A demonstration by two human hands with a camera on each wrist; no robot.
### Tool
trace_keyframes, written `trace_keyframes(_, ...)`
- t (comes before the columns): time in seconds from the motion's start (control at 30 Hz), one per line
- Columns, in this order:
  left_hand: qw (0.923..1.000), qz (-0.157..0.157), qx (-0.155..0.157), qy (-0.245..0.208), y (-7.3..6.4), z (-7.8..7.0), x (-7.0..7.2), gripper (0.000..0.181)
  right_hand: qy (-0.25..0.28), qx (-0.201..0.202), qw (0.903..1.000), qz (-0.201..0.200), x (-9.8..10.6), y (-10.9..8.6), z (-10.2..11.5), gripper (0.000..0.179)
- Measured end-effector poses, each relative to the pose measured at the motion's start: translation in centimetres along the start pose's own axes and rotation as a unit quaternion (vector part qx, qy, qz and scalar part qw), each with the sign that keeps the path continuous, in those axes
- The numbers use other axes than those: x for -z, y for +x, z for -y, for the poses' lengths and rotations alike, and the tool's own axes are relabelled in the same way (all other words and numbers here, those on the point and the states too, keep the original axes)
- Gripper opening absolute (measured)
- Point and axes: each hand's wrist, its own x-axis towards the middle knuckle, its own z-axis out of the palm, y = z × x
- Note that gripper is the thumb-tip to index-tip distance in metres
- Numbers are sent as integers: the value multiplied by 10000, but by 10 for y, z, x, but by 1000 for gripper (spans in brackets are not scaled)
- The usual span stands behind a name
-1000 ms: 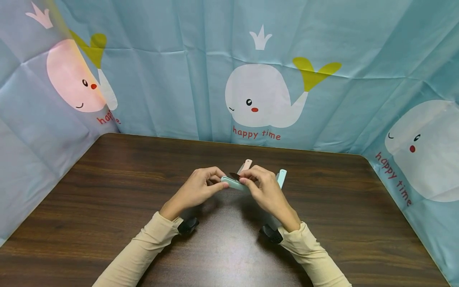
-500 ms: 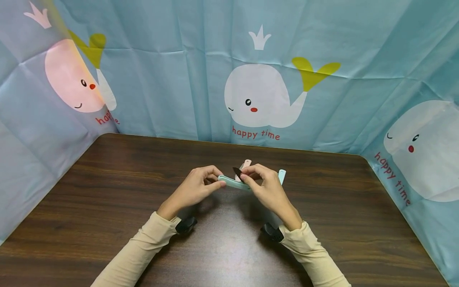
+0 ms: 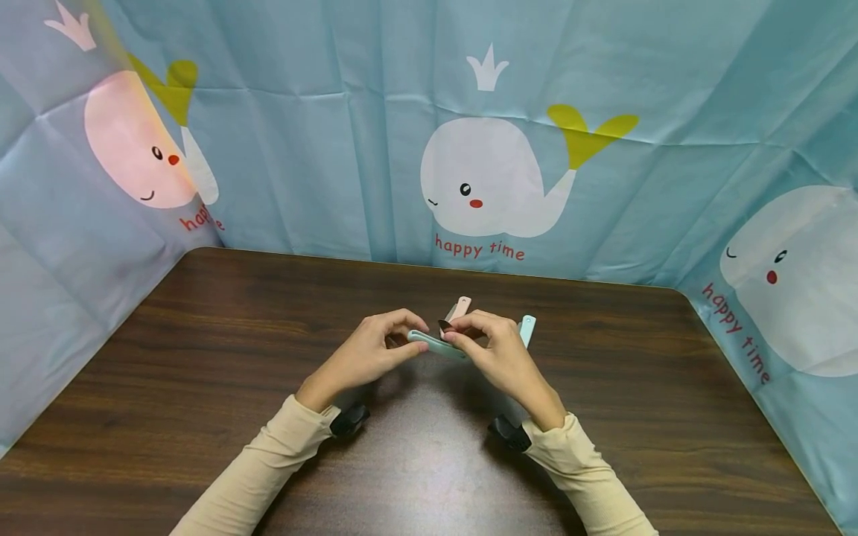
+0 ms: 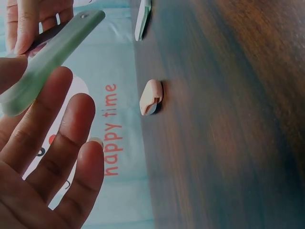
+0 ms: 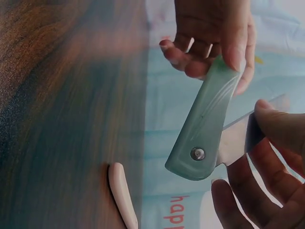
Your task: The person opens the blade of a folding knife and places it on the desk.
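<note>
Over the middle of the table, my left hand holds one end of a folding knife's pale green handle between thumb and fingers. My right hand pinches the knife's metal blade between thumb and fingers. In the right wrist view, the blade stands out at an angle from the handle, partly swung out from its pivot rivet. The left wrist view has the same handle tilted, with the left thumb against its near end.
Just beyond the hands lies a pink-handled folded knife on the dark wood table. A light blue-handled one lies to its right, partly behind the right hand. A blue whale-print curtain hangs along the table's back and sides.
The blade tilted up away from the handle half a second ago, and less of it shows above the right fingers now. The left fingers have shifted slightly at the handle's end.
</note>
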Motion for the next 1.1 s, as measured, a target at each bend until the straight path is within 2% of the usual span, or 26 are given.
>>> trace_keyframes(0.2,9998,50,-78,167,0,2,-2,8,-43,-4,9999,100,0,-1,3,13)
trace_keyframes(0.43,9998,95,-111,108,0,2,-2,3,-48,68,10000,-47,-1,-1,4,14)
trace_keyframes(0.63,9999,100,-114,30,1,3,0,4,145,51,9996,-219,-3,0,2,11)
trace_keyframes(0.8,9999,77,-81,-27,1,5,4,6,241,-129,9989,-390,1,1,2,10)
trace_keyframes(1.1,10000,19,5,-66,0,6,13,8,430,-538,9967,-430,7,3,1,8)
